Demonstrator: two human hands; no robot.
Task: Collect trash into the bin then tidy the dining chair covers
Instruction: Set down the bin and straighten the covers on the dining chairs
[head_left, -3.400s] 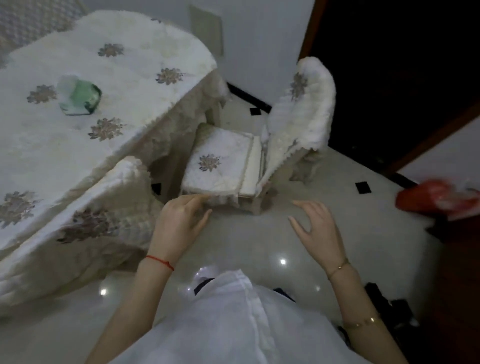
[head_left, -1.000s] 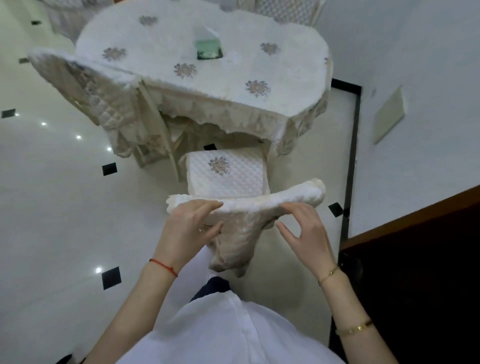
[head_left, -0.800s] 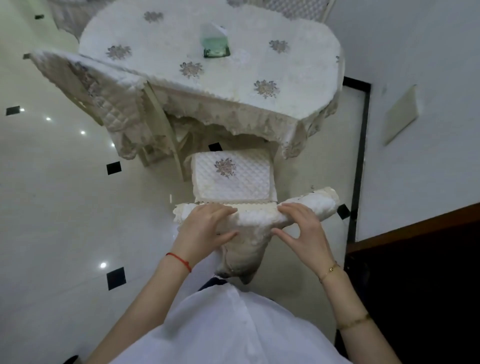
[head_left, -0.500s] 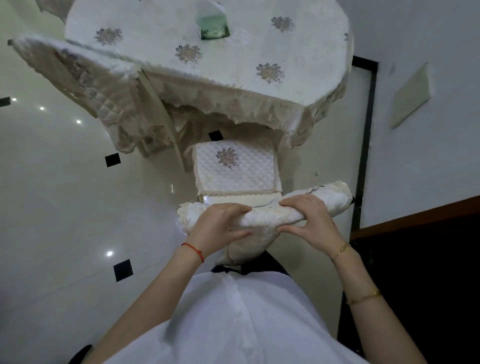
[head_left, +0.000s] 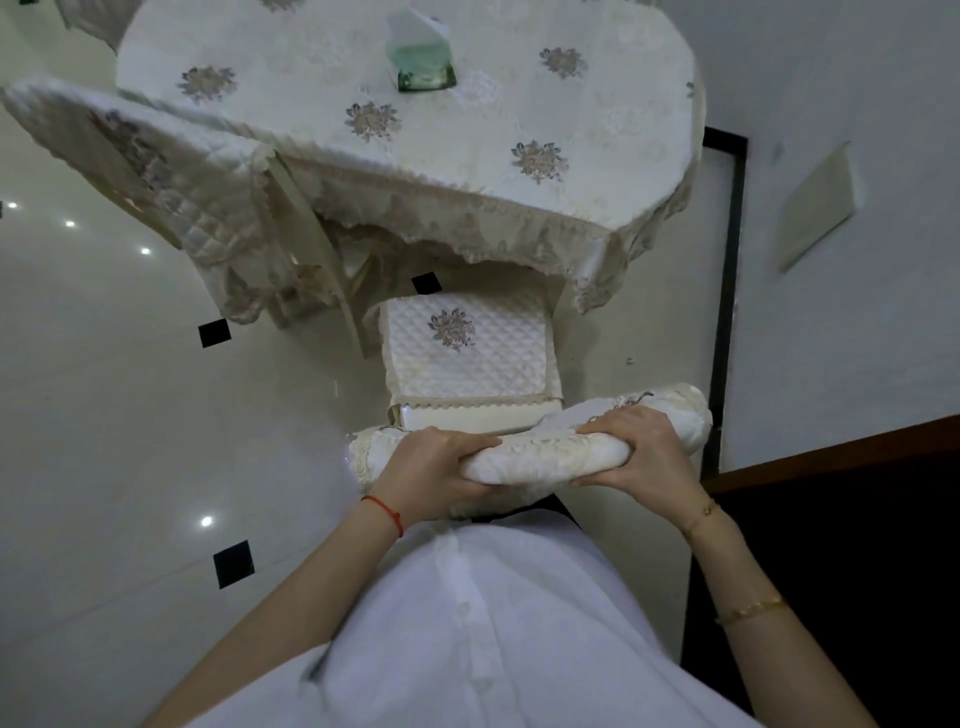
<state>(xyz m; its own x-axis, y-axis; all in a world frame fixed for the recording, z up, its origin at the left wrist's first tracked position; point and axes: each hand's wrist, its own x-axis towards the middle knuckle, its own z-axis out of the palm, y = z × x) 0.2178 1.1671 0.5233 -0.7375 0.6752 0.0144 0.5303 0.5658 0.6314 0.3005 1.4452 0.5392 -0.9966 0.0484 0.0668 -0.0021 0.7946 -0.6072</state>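
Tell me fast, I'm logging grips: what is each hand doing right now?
Left hand: closed on the chair back cover.
Right hand: closed on the same cover, nearer its right end.

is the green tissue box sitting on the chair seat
No, the green tissue box sits on the covered dining table, while the quilted seat cushion below holds nothing.

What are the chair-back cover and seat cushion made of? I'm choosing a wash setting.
Chair-back cover: soft padded fabric, probably satin-like, cream, bunching under both hands, lace-edged. Seat cushion: quilted fabric with slight sheen, diamond stitching, embroidered flower, lace trim. The fibre itself cannot be told.
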